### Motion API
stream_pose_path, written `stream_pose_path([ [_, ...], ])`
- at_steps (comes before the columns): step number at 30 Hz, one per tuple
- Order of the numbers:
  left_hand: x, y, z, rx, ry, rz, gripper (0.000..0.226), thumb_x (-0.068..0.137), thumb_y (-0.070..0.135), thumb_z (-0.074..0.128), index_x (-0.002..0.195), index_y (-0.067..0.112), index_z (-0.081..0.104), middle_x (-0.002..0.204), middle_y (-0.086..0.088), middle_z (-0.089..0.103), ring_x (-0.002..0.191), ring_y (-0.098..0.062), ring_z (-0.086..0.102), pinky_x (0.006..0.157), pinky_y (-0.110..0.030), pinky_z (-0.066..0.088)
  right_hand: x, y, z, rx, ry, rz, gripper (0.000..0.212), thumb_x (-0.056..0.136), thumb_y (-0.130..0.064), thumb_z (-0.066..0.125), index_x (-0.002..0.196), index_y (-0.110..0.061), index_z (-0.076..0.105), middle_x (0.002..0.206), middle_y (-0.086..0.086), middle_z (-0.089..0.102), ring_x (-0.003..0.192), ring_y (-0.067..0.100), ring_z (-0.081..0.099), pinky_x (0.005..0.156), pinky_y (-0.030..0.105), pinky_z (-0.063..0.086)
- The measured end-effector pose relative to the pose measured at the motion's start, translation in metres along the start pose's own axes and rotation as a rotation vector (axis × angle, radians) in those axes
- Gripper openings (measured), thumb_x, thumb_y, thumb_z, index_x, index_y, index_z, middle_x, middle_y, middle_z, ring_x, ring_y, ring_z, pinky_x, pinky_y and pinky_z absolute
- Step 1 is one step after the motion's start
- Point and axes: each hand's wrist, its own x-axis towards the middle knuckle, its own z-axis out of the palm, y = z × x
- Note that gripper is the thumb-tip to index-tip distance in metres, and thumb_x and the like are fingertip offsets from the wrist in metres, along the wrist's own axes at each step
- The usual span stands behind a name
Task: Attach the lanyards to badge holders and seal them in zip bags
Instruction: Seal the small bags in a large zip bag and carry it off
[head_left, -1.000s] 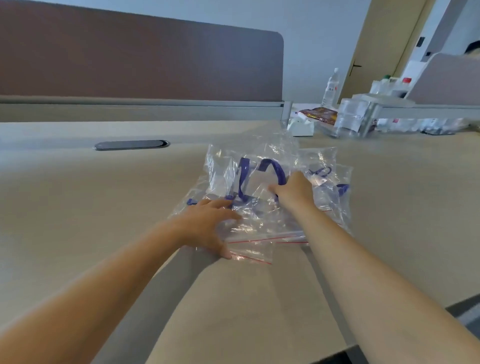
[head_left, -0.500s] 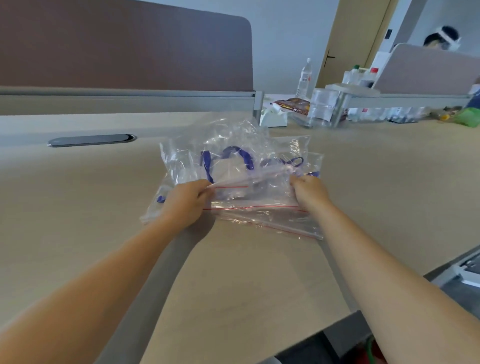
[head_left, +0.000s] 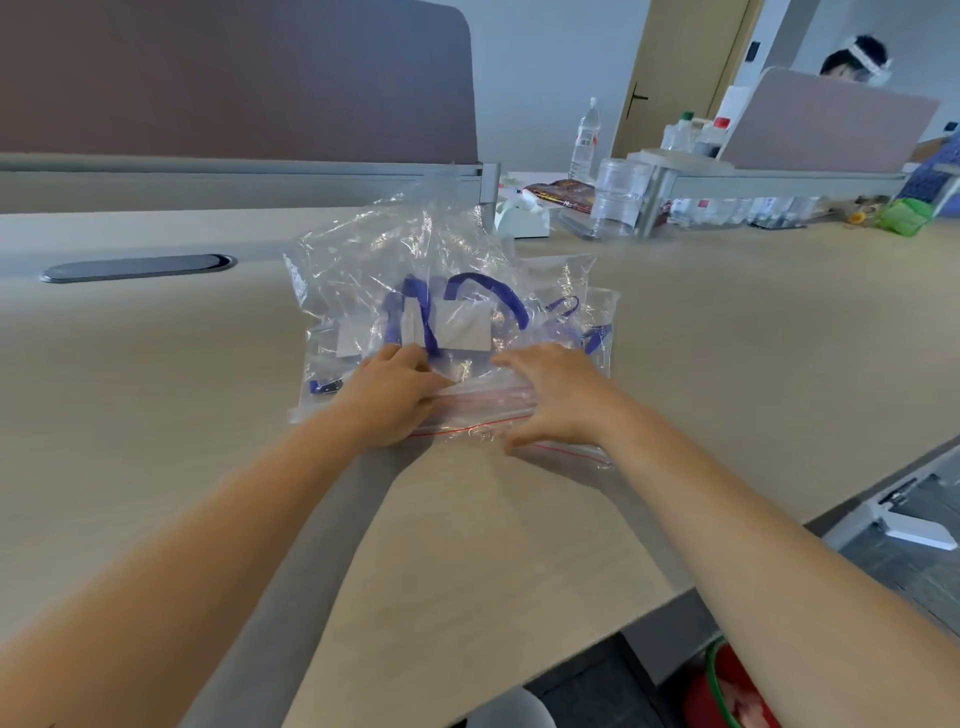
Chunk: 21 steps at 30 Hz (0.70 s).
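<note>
While both my arms reach fwd across the desk (head_left: 156, 415), my left hand (head_left: 387, 397) lies on the near edge of the top zip bag (head_left: 415, 291), fingers curled a bit w/ thumb along the seal strip; can't tell if it's pinching the plastic or just pressing. My right hand (head_left: 553, 395) is flat, fingers straight & spread, pressing down on the same seal, palm down. Zip bags sit stacked mid-desk, red zip lines toward me. Inside: blue lanyard (head_left: 488, 293) looped over a clear badge holder (head_left: 462, 325) w/ grey-white insert. More blue lanyard bits show thru the bags at left & right. No writing readable on bags or badge; water bottle (head_left: 586, 137) label at back too blurry.
</note>
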Motion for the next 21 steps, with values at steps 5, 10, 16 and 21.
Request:
stream_pose_path([
  [5,-0.007,0.006,-0.009,-0.121,-0.136,-0.05,0.061,0.081,0.06,0.047,0.137,0.035,0.039,0.139,-0.002,0.034,0.13,-0.025,0.029,0.111,-0.039,0.024,0.003,0.0,0.007,0.096,-0.074,0.138,0.044,0.072,-0.017,0.063,0.116,-0.019,0.054,0.115,0.005,0.061,0.103,0.026,0.056,0.089,0.033,0.047],
  [10,0.001,0.013,-0.014,-0.066,-0.156,-0.087,0.07,0.075,0.063,0.054,0.133,0.026,0.044,0.136,-0.002,0.043,0.125,-0.024,0.04,0.105,-0.039,0.033,0.023,0.001,0.017,-0.088,0.026,0.104,0.024,0.083,-0.006,0.046,0.1,-0.011,0.063,0.105,0.012,0.064,0.095,0.03,0.059,0.072,0.029,0.039],
  [16,0.02,0.028,-0.01,0.069,0.004,-0.218,0.05,0.083,0.045,0.055,0.122,0.015,0.049,0.125,-0.005,0.054,0.116,-0.028,0.052,0.091,-0.039,0.042,0.041,0.005,0.007,-0.029,-0.062,0.132,0.019,0.089,-0.004,0.042,0.079,-0.006,0.057,0.078,0.009,0.054,0.078,0.026,0.053,0.067,0.028,0.038],
  [21,0.028,0.024,-0.014,0.189,0.12,-0.2,0.028,0.089,0.008,0.044,0.116,0.011,0.051,0.121,-0.01,0.057,0.112,-0.032,0.054,0.086,-0.037,0.041,0.037,0.001,-0.017,0.055,-0.096,0.129,0.035,0.091,-0.005,0.042,0.058,-0.015,0.033,0.066,0.003,0.04,0.066,0.021,0.042,0.052,0.026,0.027],
])
